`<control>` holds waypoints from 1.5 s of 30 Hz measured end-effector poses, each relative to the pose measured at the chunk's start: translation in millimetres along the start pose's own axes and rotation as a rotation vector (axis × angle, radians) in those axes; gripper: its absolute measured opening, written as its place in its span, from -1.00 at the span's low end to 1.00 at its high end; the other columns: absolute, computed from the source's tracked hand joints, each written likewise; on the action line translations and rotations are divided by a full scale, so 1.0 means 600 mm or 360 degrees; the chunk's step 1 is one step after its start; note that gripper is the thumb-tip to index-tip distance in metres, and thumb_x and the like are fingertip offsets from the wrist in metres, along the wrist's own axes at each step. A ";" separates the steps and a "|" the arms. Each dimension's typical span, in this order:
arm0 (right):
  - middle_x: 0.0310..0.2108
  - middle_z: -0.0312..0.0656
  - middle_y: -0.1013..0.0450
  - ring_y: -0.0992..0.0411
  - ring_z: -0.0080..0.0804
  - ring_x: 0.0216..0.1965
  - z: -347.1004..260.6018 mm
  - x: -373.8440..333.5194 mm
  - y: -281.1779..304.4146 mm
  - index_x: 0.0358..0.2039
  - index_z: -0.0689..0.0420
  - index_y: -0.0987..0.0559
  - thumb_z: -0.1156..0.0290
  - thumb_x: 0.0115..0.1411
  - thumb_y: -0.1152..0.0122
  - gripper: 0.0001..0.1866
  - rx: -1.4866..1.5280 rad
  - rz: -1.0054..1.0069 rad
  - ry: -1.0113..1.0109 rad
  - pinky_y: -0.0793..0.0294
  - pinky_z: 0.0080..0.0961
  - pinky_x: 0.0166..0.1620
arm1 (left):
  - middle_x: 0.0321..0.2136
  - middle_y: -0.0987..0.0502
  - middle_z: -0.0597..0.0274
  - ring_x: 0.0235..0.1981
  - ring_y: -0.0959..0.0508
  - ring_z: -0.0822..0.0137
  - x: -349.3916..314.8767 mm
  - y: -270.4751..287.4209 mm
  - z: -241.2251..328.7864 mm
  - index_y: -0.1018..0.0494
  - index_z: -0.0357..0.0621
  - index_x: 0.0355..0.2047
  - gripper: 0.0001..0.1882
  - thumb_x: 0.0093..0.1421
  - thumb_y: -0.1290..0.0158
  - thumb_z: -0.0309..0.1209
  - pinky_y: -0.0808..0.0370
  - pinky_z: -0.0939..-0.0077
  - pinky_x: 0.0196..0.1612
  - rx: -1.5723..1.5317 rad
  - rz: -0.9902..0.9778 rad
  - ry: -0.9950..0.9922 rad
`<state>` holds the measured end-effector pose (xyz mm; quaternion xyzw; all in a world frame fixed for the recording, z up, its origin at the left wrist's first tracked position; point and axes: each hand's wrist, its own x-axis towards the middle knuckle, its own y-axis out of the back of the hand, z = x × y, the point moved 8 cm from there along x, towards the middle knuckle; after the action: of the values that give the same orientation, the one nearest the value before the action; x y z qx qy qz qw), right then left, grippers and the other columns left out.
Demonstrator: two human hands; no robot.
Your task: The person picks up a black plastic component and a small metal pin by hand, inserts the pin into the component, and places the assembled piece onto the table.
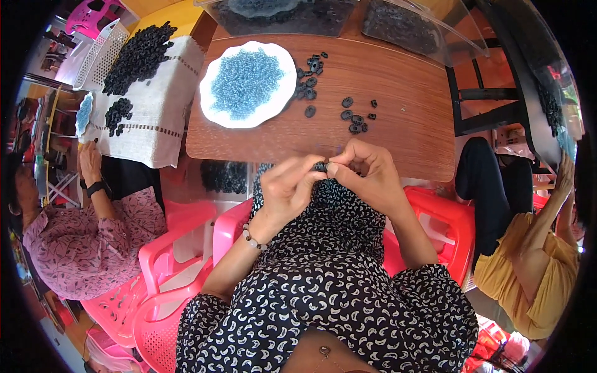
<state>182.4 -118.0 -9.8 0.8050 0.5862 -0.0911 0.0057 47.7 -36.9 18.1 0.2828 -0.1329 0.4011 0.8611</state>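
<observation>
In front of my chest, at the table's near edge, my left hand (288, 189) and my right hand (368, 177) meet. Both are closed, thumbs and forefingers pinching one small black plastic piece (319, 166) between them. Its exact kind is partly hidden by the fingertips. On the brown wooden table (404, 74) beyond lies a loose group of small black oval pieces (354, 118), some showing holes. More of these black pieces (309, 78) lie beside a white scalloped plate (212, 110), which is heaped with tiny blue-grey translucent pieces (245, 84).
Clear plastic bins (404, 28) stand at the table's far side. At left, a person in a patterned top (93, 248) sits by a cloth-covered table (155, 112) with a black heap (138, 59). Another person in yellow (522, 273) sits at right. Pink chairs (180, 248) flank me.
</observation>
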 end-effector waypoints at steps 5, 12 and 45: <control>-0.32 -0.34 -0.54 -0.45 -0.72 -0.27 0.005 0.000 -0.006 -0.33 0.24 -0.57 0.54 0.29 -0.28 -0.94 0.0006 -0.0062 0.0020 -0.46 -0.70 -0.20 | -0.47 -0.61 0.11 -0.51 -0.59 0.26 -0.002 -0.003 -0.008 -0.62 -0.21 -0.23 -0.86 0.19 -0.22 -0.50 -0.49 0.46 -0.44 -0.0090 -0.0085 0.0096; -0.33 -0.37 -0.52 -0.42 -0.74 -0.27 -0.003 -0.005 -0.010 -0.33 0.24 -0.57 0.54 0.29 -0.26 -0.94 -0.0175 -0.0057 0.0040 -0.44 -0.71 -0.22 | -0.54 -0.56 0.11 -0.55 -0.57 0.29 -0.007 -0.014 -0.016 -0.62 -0.24 -0.25 -0.88 0.20 -0.19 -0.53 -0.44 0.48 -0.50 -0.0173 -0.0152 0.0191; -0.04 -0.11 -0.53 -0.51 -0.40 0.05 0.022 -0.017 -0.031 0.10 0.44 -0.49 0.26 0.33 -0.25 -0.49 0.0985 -0.0739 -0.0179 -0.47 -0.44 0.19 | -0.35 -0.41 0.27 -0.20 -0.44 0.16 0.019 -0.012 0.076 -0.69 -0.03 -0.20 -0.69 -0.01 -0.34 -0.37 -0.42 0.31 -0.18 0.0230 -0.0003 -0.0489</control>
<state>159.8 -123.0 -19.2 0.6083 0.6965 -0.3064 -0.2260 60.4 -60.5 57.5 0.4021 -0.2336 0.3609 0.8084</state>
